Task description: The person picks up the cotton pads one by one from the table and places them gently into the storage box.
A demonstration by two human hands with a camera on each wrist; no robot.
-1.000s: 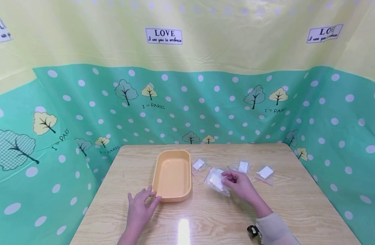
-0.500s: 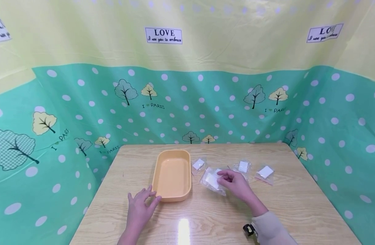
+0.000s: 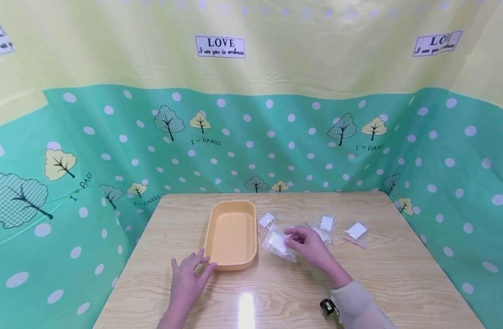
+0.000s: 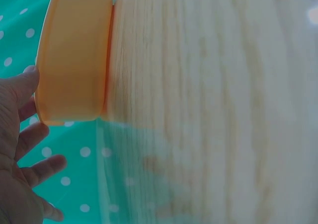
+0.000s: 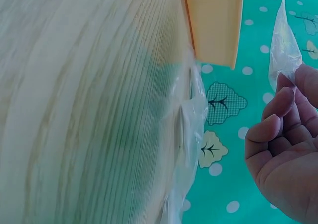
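Observation:
An orange rectangular tray (image 3: 240, 266) stands on the wooden table. My left hand (image 3: 187, 278) touches its near left corner, with the thumb and forefinger at the rim; in the left wrist view the other fingers (image 4: 44, 169) are spread and clear of the tray. Between the thumb and forefinger of my right hand (image 3: 310, 249) is pinched a small clear zip bag (image 3: 275, 243) with a white piece inside. It is raised just right of the tray, and in the right wrist view the bag (image 5: 285, 50) points up from the fingertips, away from the tabletop.
More small clear bags with white pieces lie on the table: one bag (image 3: 267, 220) beside the tray, one bag (image 3: 327, 223) behind my right hand, one bag (image 3: 357, 230) farther right. A green and yellow curtain (image 3: 272, 137) encloses the table's back and sides.
My right hand has moved left with the pinched bag, toward the tray, uncovering part of another bag on the table. The left hand and the tray have stayed in place.

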